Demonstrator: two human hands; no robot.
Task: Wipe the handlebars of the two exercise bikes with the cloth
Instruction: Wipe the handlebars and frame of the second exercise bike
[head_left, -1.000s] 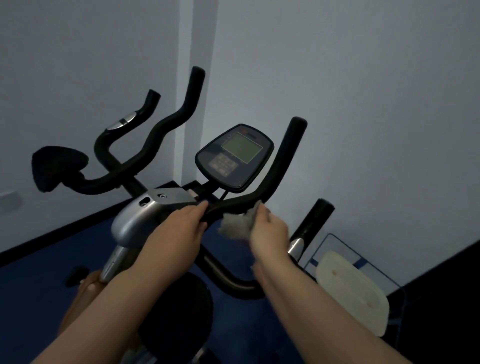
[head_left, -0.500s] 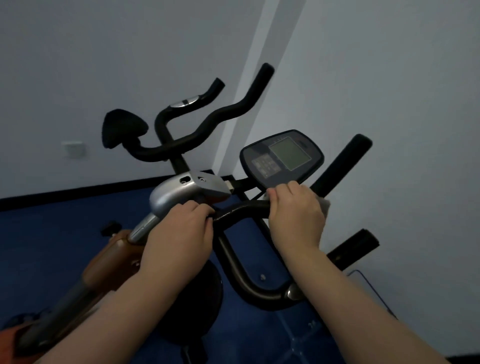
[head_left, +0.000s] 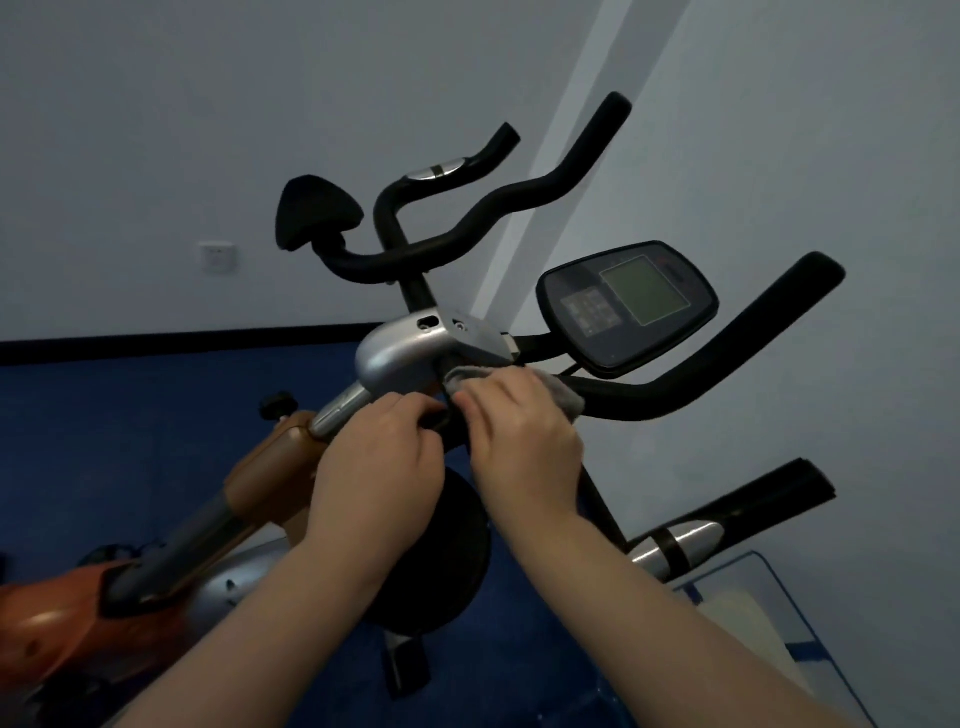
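Right hand (head_left: 524, 441) grip clutching cloth (head_left: 563, 397) on handlebar (head_left: 675, 395), left hand (head_left: 379, 462) grasping bar, console (head_left: 626, 306) text unreadable

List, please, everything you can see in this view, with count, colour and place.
Padded handlebar of near bike: one, black, centre to right.
Woven cloth: one, grey, on that bar by the clamp.
Oval display console: one, dark, above the bar.
Metal stem housing: one, silver, centre.
Far bike's curved handlebar: one, black, behind.
Wall socket: one, white, left wall.
Left hand: grips the bar below the housing.
Right hand: grips the cloth on the bar.
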